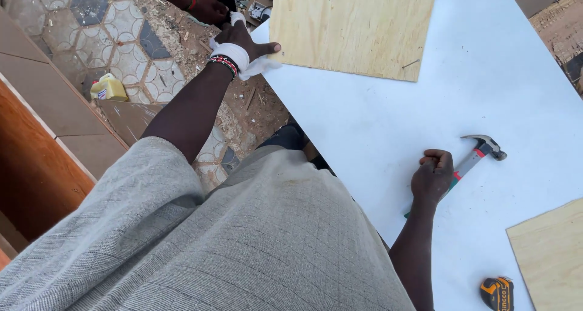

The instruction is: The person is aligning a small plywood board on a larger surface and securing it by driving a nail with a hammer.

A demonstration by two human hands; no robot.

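So the person is leaning over a big white flat work surface (486,74), and the head camera looks straight down past their grey checked-weave shirt (243,244).

The right hand (432,176) is curled into a tight fist around the handle of a claw hammer with a steel head and a red, white and green handle (480,153). The hammer lies flat on the white surface, with its head pointing up and to the right, away from the body. The fist rests on the board too.

The left hand (246,43) is stretched out to the far left edge of the surface. It's wrapped in a white cloth or bandage with a beaded red, white and black bracelet (223,63) at the wrist. The thumb presses on the lower left corner of a pale square plywood sheet (358,26) lying on the white surface; the other fingers are hidden, so whether they clamp the edge is hard to tell.

A second pale plywood piece (549,256) pokes in at the lower right, with a black and orange tape measure (497,293) just beside it. Another person's hand (208,9) shows at the top, beyond the left hand. A yellow plastic jug (108,87) sits on the patterned tile floor (121,26), with sawdust scattered nearby.
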